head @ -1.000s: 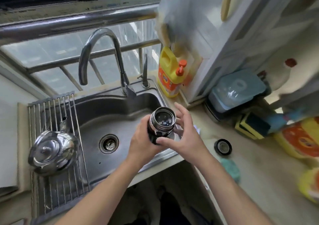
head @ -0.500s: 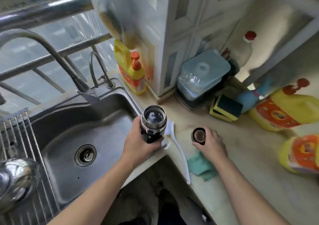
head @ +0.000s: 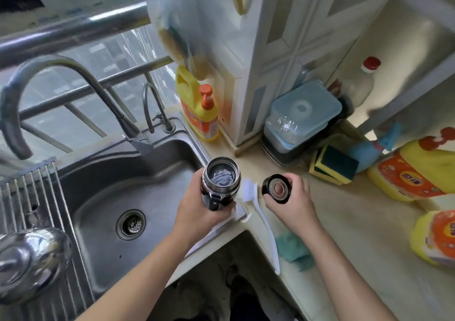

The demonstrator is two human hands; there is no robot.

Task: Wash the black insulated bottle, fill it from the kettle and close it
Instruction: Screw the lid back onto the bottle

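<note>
Cream countertop [head: 344, 234] meets a steel sink [head: 103, 197] at the corner where the person stands. The left hand [head: 197, 210] wraps the black insulated bottle [head: 220, 185], fingers curled tight round its body, keeping it upright with its open mouth up, probably so the water inside stays put. Just right of those fingers, the right hand [head: 293, 197] grips the lid [head: 276, 188], underside tilted toward the bottle, seemingly ready for closing. Far left, the kettle [head: 32, 259] rests on the rack.

Both forearms are bare to the frame edge, and neither left hand [head: 197, 212] nor right hand [head: 293, 201] wears anything.
</note>
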